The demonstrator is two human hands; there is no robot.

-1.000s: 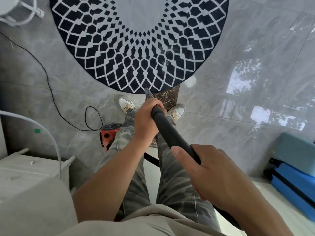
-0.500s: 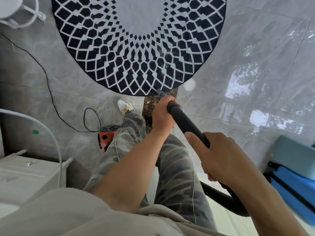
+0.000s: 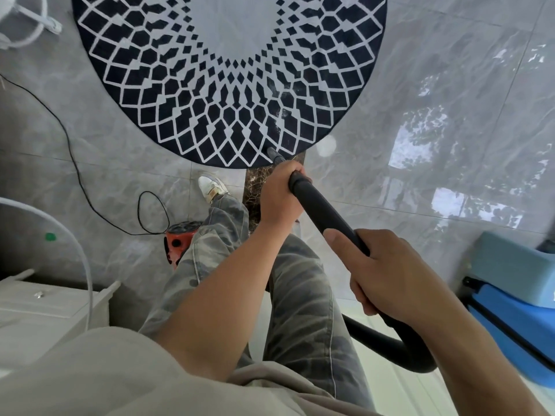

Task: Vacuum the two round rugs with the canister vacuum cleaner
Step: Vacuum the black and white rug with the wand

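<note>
Head view: round rug (image 3: 228, 85) lay on grey tile floor (image 3: 435, 70); vacuum tube (image 3: 324, 211) pointed at rug, nozzle (image 3: 274, 154) at rug's near edge; left hand (image 3: 279, 199) curled round tube just short of rug; right hand (image 3: 390, 274) gripped tube farther back from rug; red canister (image 3: 180, 241) near rug, behind leg.

The round black-and-white lattice rug (image 3: 186, 94) lies flat. The dark vacuum wand (image 3: 326, 213) slants down, its nozzle (image 3: 274, 154) at the rug's near edge. The red canister (image 3: 177, 242) sits nearby.

- Round rug (image 3: 210, 94): black with white diamond lattice, pale centre
- Vacuum hose (image 3: 326, 212): black
- Canister (image 3: 179, 242): orange-red
- Trousers (image 3: 303, 298): grey camouflage
- Floor tiles (image 3: 435, 85): grey marble
- Suitcase (image 3: 516, 319): blue
</note>
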